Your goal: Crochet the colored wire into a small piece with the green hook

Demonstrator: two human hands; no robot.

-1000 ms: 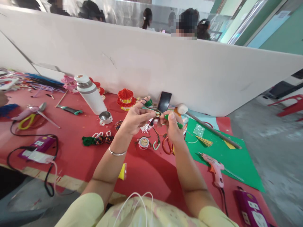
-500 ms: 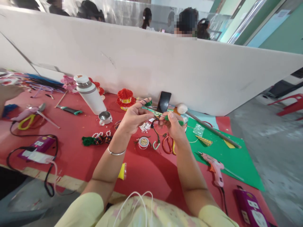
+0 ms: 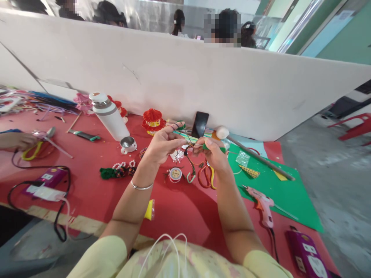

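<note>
My right hand (image 3: 215,153) grips a crochet hook with a green handle (image 3: 222,149), its thin metal shaft pointing left. The fingers of my left hand (image 3: 162,146) pinch a small dark piece of yarn work (image 3: 189,144) at the hook's tip. Dark green yarn (image 3: 181,125) loops over the raised left fingers. Below the hands lie white beads (image 3: 177,155), a round spool (image 3: 175,175) and scissors with red handles (image 3: 204,176). A green and dark yarn piece with pearl strings (image 3: 116,171) rests left of my left forearm.
A white bottle (image 3: 108,117) and its metal cup (image 3: 128,144) stand left. Behind are a red yarn ornament (image 3: 153,120) and a phone (image 3: 200,124). A pink glue gun (image 3: 262,204) lies right. Another person's hand (image 3: 21,141) is at far left, by another glue gun.
The other person's hand at far left has come down to the glue gun there. My own hands have barely moved; the hook and yarn stay between them.
</note>
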